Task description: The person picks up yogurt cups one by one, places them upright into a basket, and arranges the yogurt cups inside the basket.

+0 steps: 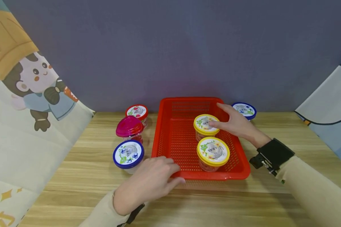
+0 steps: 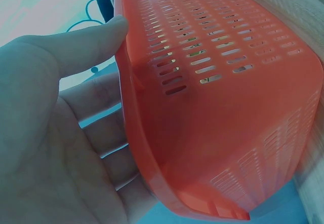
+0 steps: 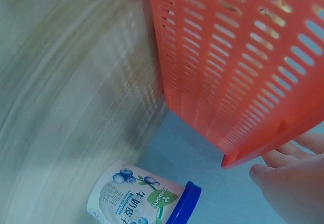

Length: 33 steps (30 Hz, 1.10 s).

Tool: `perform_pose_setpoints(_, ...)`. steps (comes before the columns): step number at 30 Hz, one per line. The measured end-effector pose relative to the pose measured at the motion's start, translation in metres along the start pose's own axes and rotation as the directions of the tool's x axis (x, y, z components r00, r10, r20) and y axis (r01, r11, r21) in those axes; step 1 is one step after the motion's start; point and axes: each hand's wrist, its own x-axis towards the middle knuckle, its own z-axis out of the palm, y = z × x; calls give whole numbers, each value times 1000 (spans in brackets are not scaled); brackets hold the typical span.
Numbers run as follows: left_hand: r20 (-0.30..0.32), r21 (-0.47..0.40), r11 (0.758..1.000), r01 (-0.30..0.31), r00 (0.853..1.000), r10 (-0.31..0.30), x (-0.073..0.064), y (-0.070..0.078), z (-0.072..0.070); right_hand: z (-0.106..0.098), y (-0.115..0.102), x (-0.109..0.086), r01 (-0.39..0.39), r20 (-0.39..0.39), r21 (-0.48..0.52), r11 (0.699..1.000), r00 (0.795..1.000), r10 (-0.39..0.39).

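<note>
A red slotted plastic basket (image 1: 204, 175) sits on the table, with two yellow-lidded cups in its right half, the far cup (image 1: 200, 121) behind the near cup (image 1: 213, 151). My left hand (image 1: 149, 179) grips the basket's near left corner; in the left wrist view its thumb (image 2: 96, 44) lies at the rim and the other fingers pass behind it. Over the basket's right side, my right hand (image 1: 238, 123) has thumb and fingers spread wide. Its thumb overlaps the far cup's lid, and its fingertips reach toward the back right corner. The right wrist view shows that hand by the rim (image 3: 283, 143).
Left of the basket stand a red-lidded cup (image 1: 136, 111), a cup with a magenta lid (image 1: 129, 126) and a blue-lidded cup (image 1: 128, 154). Another blue-lidded cup (image 1: 244, 109), printed with blueberries, stands beyond the right hand. A grey-blue wall (image 1: 187, 56) closes off the back.
</note>
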Motion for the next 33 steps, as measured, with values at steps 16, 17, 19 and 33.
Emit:
perform_pose_setpoints(16, -12, -10, 1000, -12, 1000, 12, 0, -1, 1, -10, 3, -2, 37, -55, 1, 999, 998, -37)
perform_pose_setpoints(17, -13, -9, 1000, -12, 1000, 12, 0, -1, 1, -11, 3, -2, 36, -55, 0, 999, 998, -36)
perform_pose_setpoints(19, -12, -5, 1000, -12, 1000, 12, 0, -1, 1, -13, 4, -2, 38, -61, -12, 999, 997, -39)
perform_pose_setpoints(33, -1, 1, 1000, -3, 1000, 3, 0, -1, 2, -25, 15, -1, -1, -107, -34, 999, 994, -3)
